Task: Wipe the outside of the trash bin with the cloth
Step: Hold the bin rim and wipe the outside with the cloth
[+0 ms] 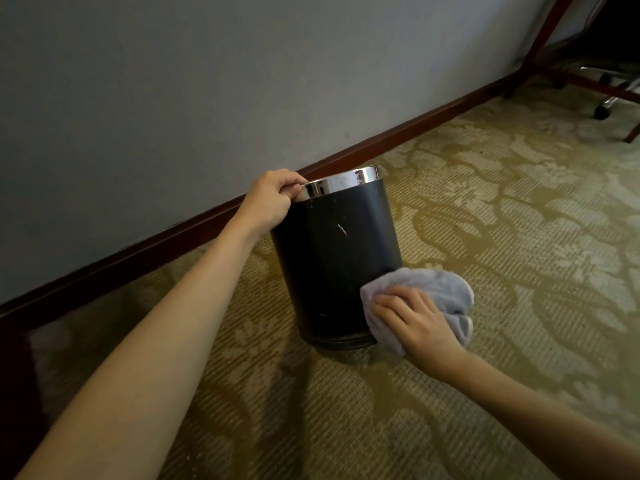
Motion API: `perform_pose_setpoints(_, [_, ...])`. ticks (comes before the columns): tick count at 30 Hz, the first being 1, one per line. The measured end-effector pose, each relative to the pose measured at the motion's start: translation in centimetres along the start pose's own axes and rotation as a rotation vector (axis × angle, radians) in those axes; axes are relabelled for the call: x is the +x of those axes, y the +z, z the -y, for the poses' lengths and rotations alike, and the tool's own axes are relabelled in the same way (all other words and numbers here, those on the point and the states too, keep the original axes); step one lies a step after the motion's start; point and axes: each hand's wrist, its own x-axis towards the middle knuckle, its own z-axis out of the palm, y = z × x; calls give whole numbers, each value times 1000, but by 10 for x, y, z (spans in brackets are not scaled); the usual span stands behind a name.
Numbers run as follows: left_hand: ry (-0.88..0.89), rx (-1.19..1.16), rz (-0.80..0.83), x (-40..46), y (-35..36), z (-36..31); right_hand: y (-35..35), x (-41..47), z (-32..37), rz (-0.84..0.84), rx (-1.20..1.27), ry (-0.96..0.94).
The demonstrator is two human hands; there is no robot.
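Note:
A black cylindrical trash bin (329,258) with a shiny metal rim stands on the carpet near the wall. My left hand (272,199) grips the rim at its left side. My right hand (414,317) presses a grey-lilac cloth (440,289) against the bin's lower right side, close to the base. A pale scratch and a few specks show on the bin's front. The bin's inside is hidden.
A grey wall with a dark red-brown skirting board (173,237) runs diagonally behind the bin. Patterned green-beige carpet (519,220) covers the floor. At the top right stand wooden furniture legs (540,39) and an office chair's wheeled base (604,105).

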Motion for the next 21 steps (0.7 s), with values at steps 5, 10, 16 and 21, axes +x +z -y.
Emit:
perform_pose_setpoints(5, [14, 30, -3, 4, 9, -9, -18, 17, -12, 33, -11, -84])
perform_pose_setpoints(10, [67, 67, 26, 7, 20, -13, -48, 87, -23, -230, 33, -51])
perform_pose_setpoints(16, [94, 89, -9, 16, 24, -14, -51, 117, -19, -354, 76, 29])
perform_pose_setpoints(21, [64, 68, -42, 15, 17, -6, -14, 54, 1, -157, -70, -33])
